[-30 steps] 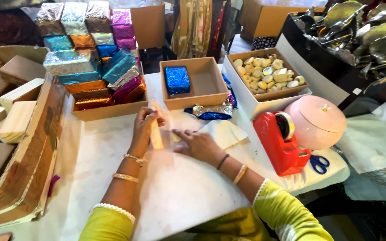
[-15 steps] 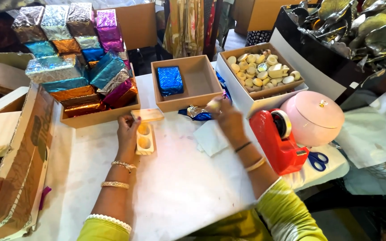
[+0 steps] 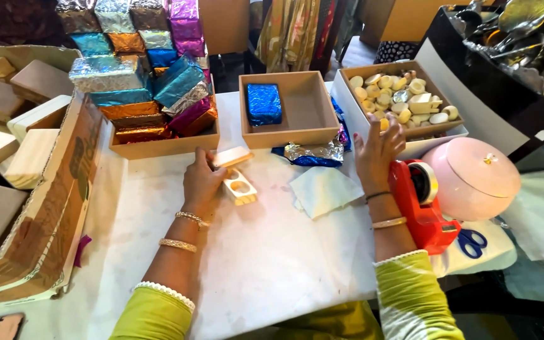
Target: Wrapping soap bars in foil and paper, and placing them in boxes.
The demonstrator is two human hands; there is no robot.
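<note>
Near the middle of the frame our left hand [image 3: 201,181] rests on the worktop [image 3: 266,264], its fingers curled around the end of a small pale wooden tray [image 3: 239,189] with two round hollows, both of them bare. A flat wooden lid [image 3: 232,156] lies just above the tray, touching our fingertips. Our right hand [image 3: 378,151] is raised at centre right with the fingers spread and nothing in them, its tips against the front wall of the box of pale round pieces [image 3: 398,94].

As far as we can judge, the work is at an early point for this tray: the hollows are not yet filled, the lid is off, and no foil is round it. A crumpled silver and blue foil sheet [image 3: 315,153] and a white tissue [image 3: 323,190] lie between our hands. One blue foil parcel [image 3: 263,104] sits alone in the open brown box [image 3: 297,126] above them, while the carton at upper left holds a stack of wrapped parcels [image 3: 140,69] in many colours.

The worktop is white and a little smudged. A red tape dispenser [image 3: 418,208], a pink lidded bowl [image 3: 473,179] and blue-handled scissors [image 3: 470,242] stand at right. Plain wooden boxes [image 3: 7,132] fill a big cardboard carton at the left edge; fabric hangs along the top of the frame.
</note>
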